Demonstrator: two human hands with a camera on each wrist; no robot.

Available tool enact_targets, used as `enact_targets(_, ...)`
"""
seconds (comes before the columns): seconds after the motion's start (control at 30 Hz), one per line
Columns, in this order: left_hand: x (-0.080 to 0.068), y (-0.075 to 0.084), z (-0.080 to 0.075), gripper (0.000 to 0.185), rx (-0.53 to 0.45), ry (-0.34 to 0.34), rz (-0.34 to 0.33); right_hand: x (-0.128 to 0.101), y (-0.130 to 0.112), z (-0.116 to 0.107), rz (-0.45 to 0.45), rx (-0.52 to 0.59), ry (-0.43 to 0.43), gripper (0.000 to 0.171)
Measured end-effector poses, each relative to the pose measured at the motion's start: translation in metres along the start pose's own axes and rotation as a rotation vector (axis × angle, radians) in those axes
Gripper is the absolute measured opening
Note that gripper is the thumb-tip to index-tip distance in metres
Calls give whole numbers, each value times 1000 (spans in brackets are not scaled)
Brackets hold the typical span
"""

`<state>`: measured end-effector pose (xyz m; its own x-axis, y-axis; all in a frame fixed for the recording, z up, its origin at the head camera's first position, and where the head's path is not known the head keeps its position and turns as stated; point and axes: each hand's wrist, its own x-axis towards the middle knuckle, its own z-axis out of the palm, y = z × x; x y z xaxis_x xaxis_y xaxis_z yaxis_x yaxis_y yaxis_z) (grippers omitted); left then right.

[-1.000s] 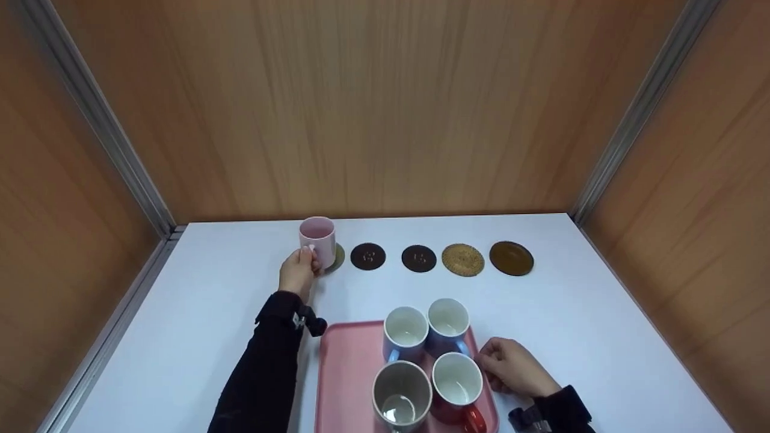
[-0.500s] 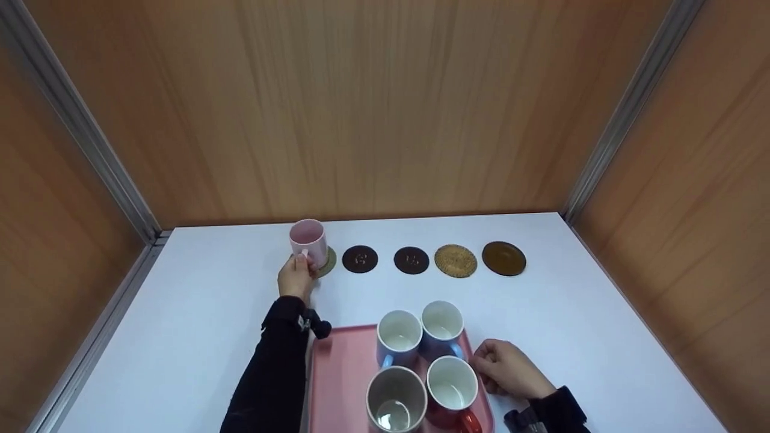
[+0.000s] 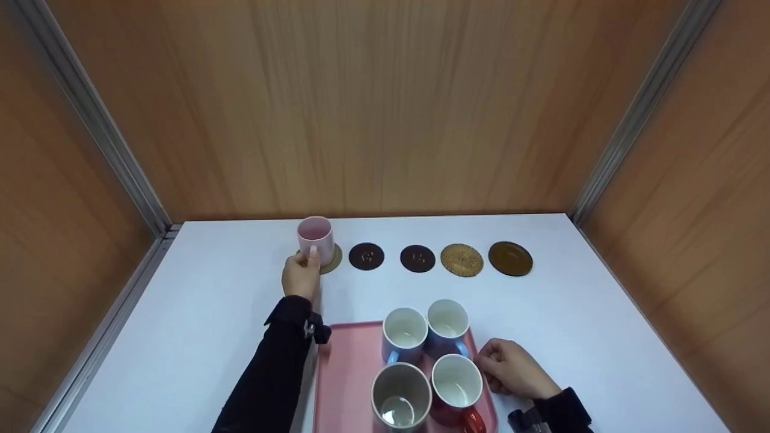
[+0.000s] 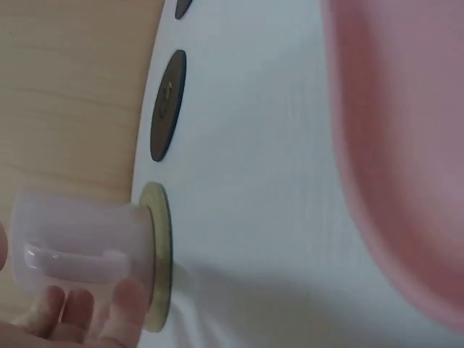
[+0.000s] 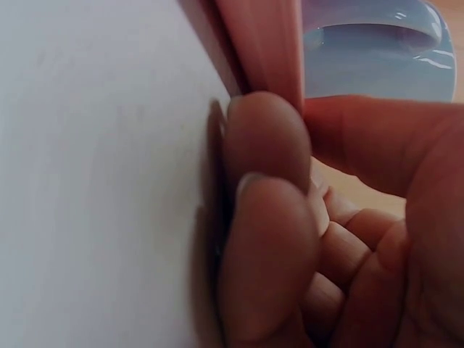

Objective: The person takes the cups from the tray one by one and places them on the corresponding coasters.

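The pink mug (image 3: 317, 240) stands upright on a round olive-tan coaster (image 3: 337, 257) at the back left. My left hand (image 3: 301, 278) is right at its near side. In the left wrist view the fingers (image 4: 129, 308) lie loose beside the mug's handle (image 4: 72, 264), not wrapped round it, and the thumb barely shows at the left edge. My right hand (image 3: 514, 368) pinches the right rim of the pink tray (image 3: 346, 367), thumb above and fingertips (image 5: 267, 141) below. On the tray's right half stand two blue mugs, a red mug (image 3: 442, 412) and a larger grey-lined mug (image 3: 402, 385).
Right of the pink mug lie two dark coasters, the nearer one (image 3: 366, 257) beside it. Beyond them come a woven tan coaster (image 3: 462, 260) and a brown coaster (image 3: 511, 258). Wood-grain panels (image 3: 385, 108) wall the white table (image 3: 240, 270) at back and sides.
The pink mug has settled onto its coaster. My left fingers, curled round its handle earlier, have loosened and come off it. The right hand keeps its place on the tray rim.
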<state>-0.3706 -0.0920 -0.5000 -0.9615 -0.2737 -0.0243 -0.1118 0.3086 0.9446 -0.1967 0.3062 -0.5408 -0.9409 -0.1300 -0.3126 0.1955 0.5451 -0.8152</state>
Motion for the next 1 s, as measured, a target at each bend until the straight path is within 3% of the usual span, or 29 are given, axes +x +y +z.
enact_targets(0.1, -17, 3, -2, 56, -43, -22, 12, 0, 1, 0, 20, -5, 3, 29)
enact_targets(0.23, -59, 5, -10, 50, -74, -122, 57, 1, 0, 1, 38, -14, 5, 29)
enact_targets(0.5, -157, 0, -43, 47, 37, -509, 73, 1, -5, -4, 39, -25, 12, 33)
enact_targets(0.67, -204, -11, -47, 38, 50, -673, 139, -1, -7, -8, 50, -30, 35, 33)
enact_targets(0.8, -231, -24, -37, 30, -3, -724, 189, -2, -6, -9, 11, -20, 32, 31)
enact_targets(1.0, -251, -34, -20, 28, 31, -673, 182, -2, -3, -9, -44, -12, 16, 33)
